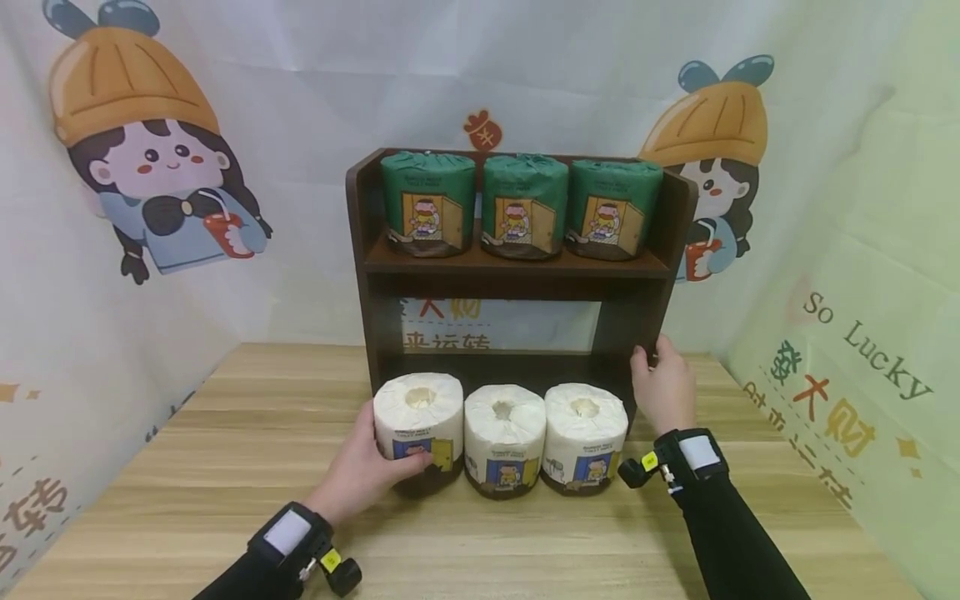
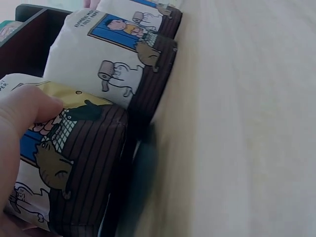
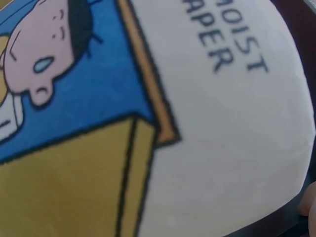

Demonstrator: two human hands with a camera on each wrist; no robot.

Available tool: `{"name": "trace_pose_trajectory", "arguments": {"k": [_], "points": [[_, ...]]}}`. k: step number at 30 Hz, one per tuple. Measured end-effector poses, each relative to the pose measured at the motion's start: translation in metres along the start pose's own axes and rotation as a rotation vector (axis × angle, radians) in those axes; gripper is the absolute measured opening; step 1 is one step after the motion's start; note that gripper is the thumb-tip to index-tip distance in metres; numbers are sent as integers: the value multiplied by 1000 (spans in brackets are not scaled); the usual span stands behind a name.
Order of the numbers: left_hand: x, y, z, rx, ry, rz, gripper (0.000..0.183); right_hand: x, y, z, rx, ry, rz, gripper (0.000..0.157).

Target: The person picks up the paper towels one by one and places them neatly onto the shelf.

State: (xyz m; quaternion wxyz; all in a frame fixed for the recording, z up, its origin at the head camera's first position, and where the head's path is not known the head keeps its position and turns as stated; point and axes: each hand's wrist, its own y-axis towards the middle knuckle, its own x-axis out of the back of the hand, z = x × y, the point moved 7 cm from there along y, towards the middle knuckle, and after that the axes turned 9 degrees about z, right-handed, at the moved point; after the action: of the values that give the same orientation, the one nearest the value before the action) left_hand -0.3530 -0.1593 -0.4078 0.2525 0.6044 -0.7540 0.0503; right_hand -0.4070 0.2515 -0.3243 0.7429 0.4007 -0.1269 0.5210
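Note:
Three white-wrapped toilet paper rolls stand in a row before a dark brown wooden shelf (image 1: 517, 271). My left hand (image 1: 367, 467) grips the left toilet paper roll (image 1: 420, 421) from its left side. In the left wrist view, the thumb (image 2: 44, 103) lies across the printed front of that roll; most of the other fingers are hidden. The middle roll (image 1: 505, 442) and the right roll (image 1: 585, 437) stand beside it. My right hand (image 1: 666, 392) holds the shelf's right side panel at its front edge. The right roll's printed wrapper (image 3: 222, 128) fills the right wrist view.
Three green-wrapped toilet paper rolls, among them the middle one (image 1: 525, 207), sit on the shelf's upper board (image 1: 517, 265). Below that board is the lower opening, with a printed cloth (image 1: 150, 317) showing through. The wooden table (image 1: 487, 558) extends in front.

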Motion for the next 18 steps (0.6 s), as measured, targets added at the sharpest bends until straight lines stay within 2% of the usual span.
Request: {"name": "trace_pose_trajectory", "arguments": {"k": [8, 18], "points": [[3, 14, -6, -29, 15, -56, 102, 0, -1, -1, -3, 1, -7, 26], [-9, 35, 3, -18, 38, -121, 102, -1, -1, -1, 2, -23, -25, 26]]}}
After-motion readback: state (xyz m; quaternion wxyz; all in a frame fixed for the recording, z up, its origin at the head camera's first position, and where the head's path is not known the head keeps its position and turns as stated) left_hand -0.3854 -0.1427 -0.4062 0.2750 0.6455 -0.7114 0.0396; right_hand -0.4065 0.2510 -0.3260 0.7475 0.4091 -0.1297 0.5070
